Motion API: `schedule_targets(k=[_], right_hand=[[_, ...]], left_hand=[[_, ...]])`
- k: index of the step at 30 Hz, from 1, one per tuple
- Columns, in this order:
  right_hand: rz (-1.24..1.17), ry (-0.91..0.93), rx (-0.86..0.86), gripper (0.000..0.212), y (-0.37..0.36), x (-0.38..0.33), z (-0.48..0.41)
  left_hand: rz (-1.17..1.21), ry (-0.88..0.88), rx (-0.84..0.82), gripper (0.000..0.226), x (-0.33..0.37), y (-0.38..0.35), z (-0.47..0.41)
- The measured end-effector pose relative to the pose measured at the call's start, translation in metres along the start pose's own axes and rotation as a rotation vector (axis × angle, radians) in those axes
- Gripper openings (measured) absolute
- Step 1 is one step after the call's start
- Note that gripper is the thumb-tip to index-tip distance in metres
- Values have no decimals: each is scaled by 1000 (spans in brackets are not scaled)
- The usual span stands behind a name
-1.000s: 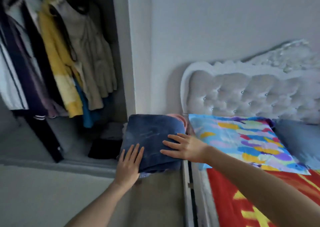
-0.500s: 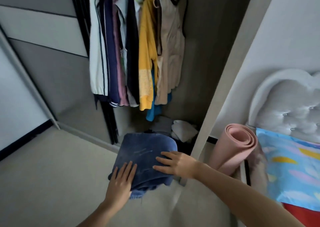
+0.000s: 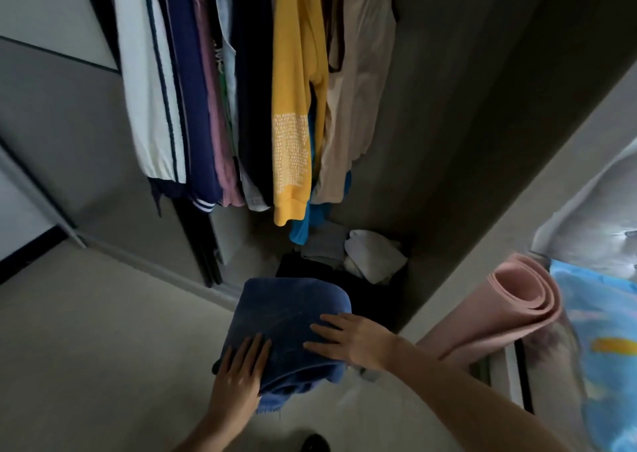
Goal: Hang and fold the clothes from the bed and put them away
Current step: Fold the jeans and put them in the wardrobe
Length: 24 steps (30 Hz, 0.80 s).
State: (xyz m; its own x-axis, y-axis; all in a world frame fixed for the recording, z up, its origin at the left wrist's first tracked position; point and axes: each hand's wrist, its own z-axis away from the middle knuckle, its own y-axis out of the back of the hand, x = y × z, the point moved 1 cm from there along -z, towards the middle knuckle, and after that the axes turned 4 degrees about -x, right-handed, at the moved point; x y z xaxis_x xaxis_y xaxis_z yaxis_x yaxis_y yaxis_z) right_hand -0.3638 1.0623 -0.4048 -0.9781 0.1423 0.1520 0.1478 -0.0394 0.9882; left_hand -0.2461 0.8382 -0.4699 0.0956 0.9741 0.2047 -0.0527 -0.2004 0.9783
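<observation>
Blue folded jeans (image 3: 289, 317): between my hands, before open wardrobe (image 3: 465, 141), under hanging clothes (image 3: 293, 106).
Left grip (image 3: 238, 377): released, fingers flat on jeans' near-left top.
Right grip (image 3: 351, 339): released, fingers spread flat on jeans' right top.
Pink mat (image 3: 499, 313): rolled, right of wardrobe.

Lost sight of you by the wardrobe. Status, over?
Flat left hand and right hand on folded dark blue denim garment, before open wardrobe. White and grey clothes piled on its floor. Pink rolled mat right, apart.
</observation>
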Motion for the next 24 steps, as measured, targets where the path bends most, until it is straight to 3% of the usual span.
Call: schedule_targets(k=[2,8,11,15,17,19,20,22,24], right_hand=[[-20,-13,-38,37,-34,25,-10],[23,33,-91,70,-114,93,-79],[129,5,-36,46,-183,138,-117],[206,-162,70,44,-297,201,-119],[189,-299,-26,62,-356,232,-101],[52,-536,-254,111,-426,247,-85],[-26,-679,-327,126,-454,246,-79],[-234,-845,-516,108,-520,228,-75],[-390,-922,-657,92,-554,207,-80]], left_hand=[[-3,26,-46,42,-17,-24,-30],[-130,105,96,36,-89,-73,-112],[-193,102,115,41,-133,-126,-172],[-301,53,37,62,-162,-214,-287],[-287,59,-139,69,-160,-267,-341],[-236,13,-278,98,-157,-333,-386],[-213,18,-260,106,-158,-362,-399],[-228,29,-462,98,-163,-424,-402],[-239,30,-476,91,-168,-458,-393]])
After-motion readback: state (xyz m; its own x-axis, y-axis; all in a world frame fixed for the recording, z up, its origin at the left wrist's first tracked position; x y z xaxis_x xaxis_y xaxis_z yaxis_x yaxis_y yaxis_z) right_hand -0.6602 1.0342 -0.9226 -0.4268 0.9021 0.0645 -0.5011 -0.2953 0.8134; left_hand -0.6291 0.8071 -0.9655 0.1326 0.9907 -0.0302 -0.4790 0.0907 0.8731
